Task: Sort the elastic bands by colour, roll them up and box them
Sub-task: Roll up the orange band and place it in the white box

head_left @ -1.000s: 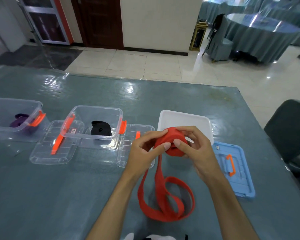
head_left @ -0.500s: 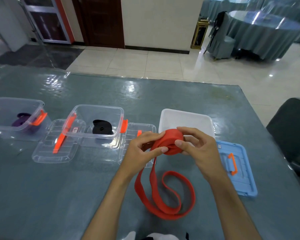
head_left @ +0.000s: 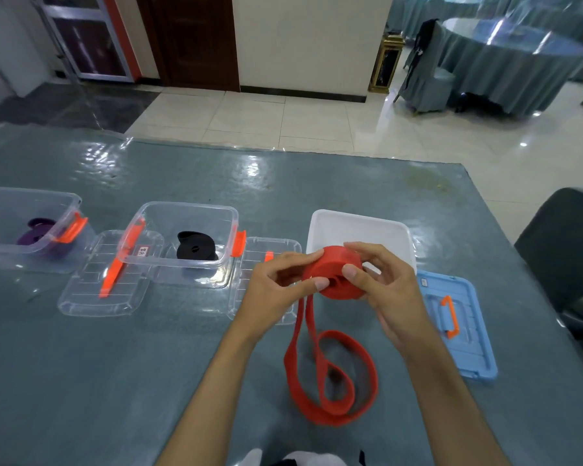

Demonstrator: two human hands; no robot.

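A red elastic band is partly wound into a thick roll held above the table in front of the white box. My left hand pinches the roll's left side with thumb and fingers. My right hand grips its right side, thumb on the front face. The unrolled tail hangs down and lies in loose loops on the table. A rolled black band sits in the middle clear box. A purple band lies in the left clear box.
Two clear lids with orange handles lie flat beside the clear boxes. A blue lid lies right of my right hand. A dark chair stands at the table's right edge. The table wears a glossy teal cover.
Both hands have turned the roll, taking up more band. The loose loops on the table have shortened and shifted a little.
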